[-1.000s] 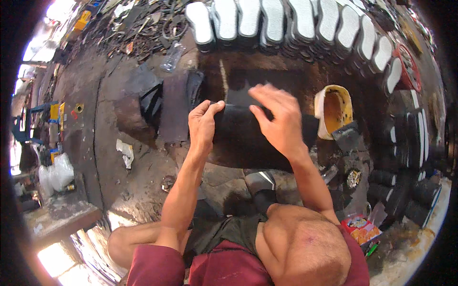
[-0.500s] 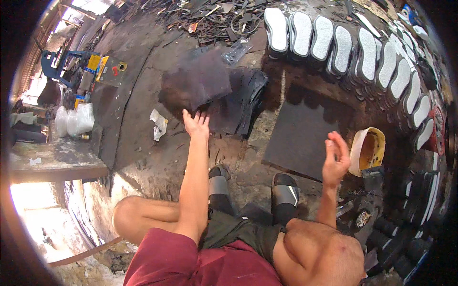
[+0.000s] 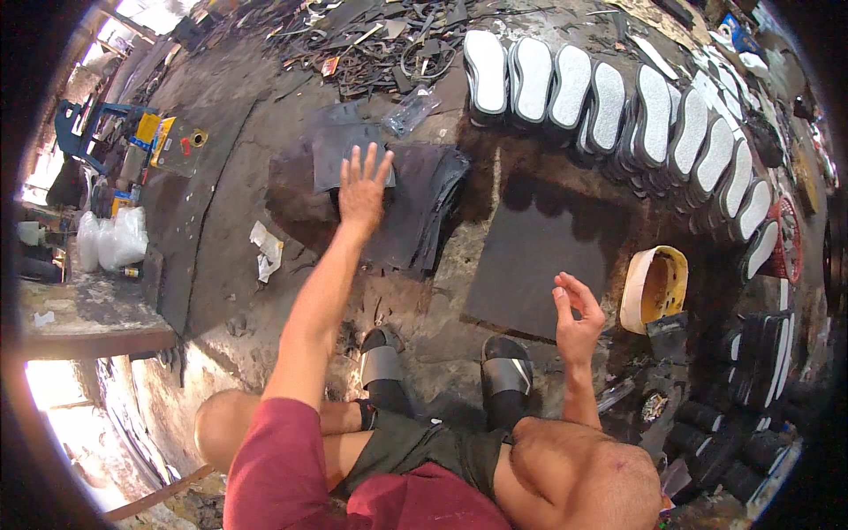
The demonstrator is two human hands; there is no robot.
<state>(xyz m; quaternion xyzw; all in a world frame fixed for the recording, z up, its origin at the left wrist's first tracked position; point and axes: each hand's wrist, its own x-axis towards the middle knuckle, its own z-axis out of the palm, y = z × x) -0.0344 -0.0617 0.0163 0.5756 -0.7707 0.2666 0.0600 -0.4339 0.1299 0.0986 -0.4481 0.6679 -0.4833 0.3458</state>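
With its fingers spread wide, your left hand (image 3: pixel 360 203) does best to settle the grey sheet (image 3: pixel 330 155) flat at the far left corner of the dark stack (image 3: pixel 412 212), your right hand (image 3: pixel 579 325), loosely curled and visibly holding nothing, by the near right corner of the black mat (image 3: pixel 530 256).

The left hand (image 3: pixel 360 199) hides part of a dark sheet (image 3: pixel 328 159); the lower edge crops the shirt (image 3: pixel 415 499).

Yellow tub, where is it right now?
Head view, right of centre: the yellow tub sits just right of the large dark sheet and the right hand.
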